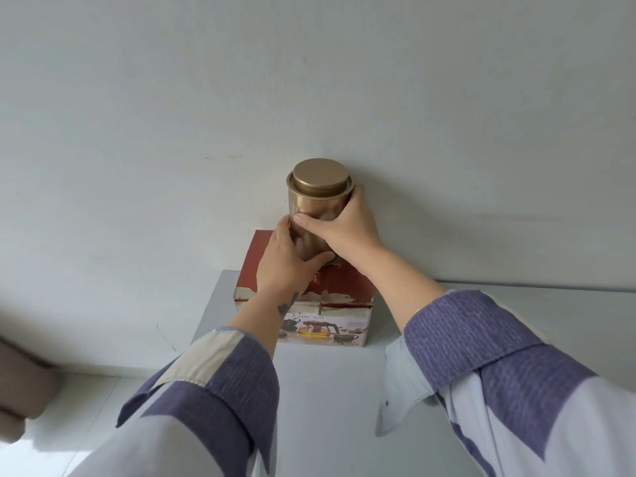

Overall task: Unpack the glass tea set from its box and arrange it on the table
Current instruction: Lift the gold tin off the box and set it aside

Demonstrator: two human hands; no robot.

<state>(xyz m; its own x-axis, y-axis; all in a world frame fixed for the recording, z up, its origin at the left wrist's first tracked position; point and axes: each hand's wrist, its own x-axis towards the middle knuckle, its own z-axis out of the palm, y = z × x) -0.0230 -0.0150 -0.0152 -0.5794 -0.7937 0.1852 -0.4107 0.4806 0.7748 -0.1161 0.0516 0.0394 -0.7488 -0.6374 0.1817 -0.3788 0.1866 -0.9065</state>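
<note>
The white bench [327, 390] carries the red tea set box [344, 287] against the wall, flaps shut — nothing unpacked yet. A brass tin [318, 197] sits over its lid, likely being cleared off so the box can open. The right hand [347, 225] wraps it high, the left hand [285, 256] low — fingers [311, 222] curled snug around the metal.
</note>
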